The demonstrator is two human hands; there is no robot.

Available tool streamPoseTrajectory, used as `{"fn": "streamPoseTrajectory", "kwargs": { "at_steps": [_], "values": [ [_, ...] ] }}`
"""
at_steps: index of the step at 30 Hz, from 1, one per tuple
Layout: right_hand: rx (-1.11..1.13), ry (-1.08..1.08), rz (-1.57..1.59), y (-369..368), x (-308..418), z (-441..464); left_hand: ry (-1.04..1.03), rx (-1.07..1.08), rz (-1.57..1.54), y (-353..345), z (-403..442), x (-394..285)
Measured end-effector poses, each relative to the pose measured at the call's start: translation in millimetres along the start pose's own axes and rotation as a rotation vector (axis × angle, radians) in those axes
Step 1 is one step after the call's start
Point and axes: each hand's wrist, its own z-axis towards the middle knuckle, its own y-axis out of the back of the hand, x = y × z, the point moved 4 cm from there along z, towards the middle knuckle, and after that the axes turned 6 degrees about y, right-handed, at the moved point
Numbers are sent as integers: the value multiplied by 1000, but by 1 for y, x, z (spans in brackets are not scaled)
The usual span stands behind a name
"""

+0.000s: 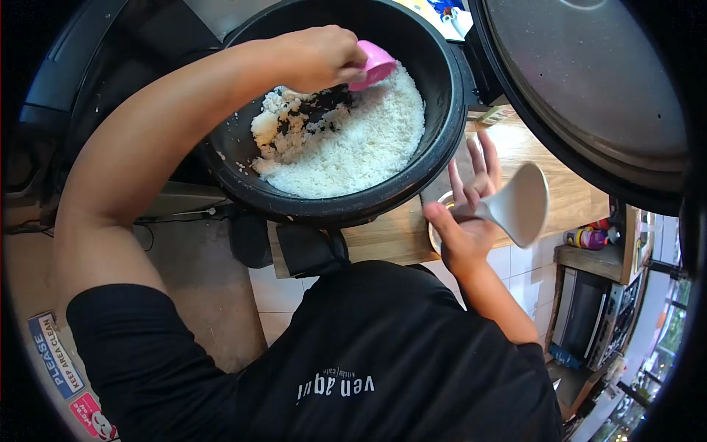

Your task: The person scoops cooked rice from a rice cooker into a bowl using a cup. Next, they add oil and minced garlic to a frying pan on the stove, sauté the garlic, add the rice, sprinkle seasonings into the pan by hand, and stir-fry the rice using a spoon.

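My left hand (328,60) reaches over the large black rice cooker (442,140), fingers closed round a pink cup (377,65). That cup touches the white cooked rice (346,151) near the pot's far side. Part of the dark pot bottom shows through a gap in the rice, with clumps left of it. To the right of the cooker, my right hand (471,221) grips a white rice paddle (521,205) by its handle, some fingers stretched out. The paddle's broad end points right, above the wooden counter (582,188).
The cooker's raised lid (589,81) fills the upper right. Partly behind my right hand is a round rim (434,234). Lower right stands an oven (582,313) below a shelf with bottles (587,237). Floor signs (55,355) lie at lower left.
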Motion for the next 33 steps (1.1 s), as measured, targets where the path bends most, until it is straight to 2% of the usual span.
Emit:
{"fn": "streamPoseTrajectory", "kwargs": {
  "at_steps": [3,4,7,9,11,15,19,22,23,25,29,31,33],
  "values": [
    [86,140,-145,-13,3,15,94,61,-165,-21,10,-24],
    [119,79,-213,-15,1,17,46,5,-141,-22,9,-33],
    [203,179,-435,-16,4,22,41,89,-251,-20,-1,-50],
    [210,60,-439,-25,12,22,81,71,-299,-28,-7,-60],
    [212,37,-416,-22,7,22,6,56,-351,-30,-14,-71],
    [265,173,-499,-20,7,24,-66,11,-417,-28,-25,-86],
    [296,259,-526,-22,11,24,-107,74,-361,-19,-39,-86],
    [186,106,-466,-18,13,23,6,87,-497,-13,-40,-68],
    [195,116,-413,-18,12,25,2,85,-492,-13,-33,-60],
    [203,129,-359,-16,13,25,294,-3,-331,-19,-14,-29],
    [297,110,-562,-6,11,32,258,-102,-214,-26,22,-33],
    [357,206,-654,-9,23,36,141,-19,-180,-20,32,-53],
    [384,282,-767,-12,36,38,114,-5,-215,-25,38,-60]
  ]
}}
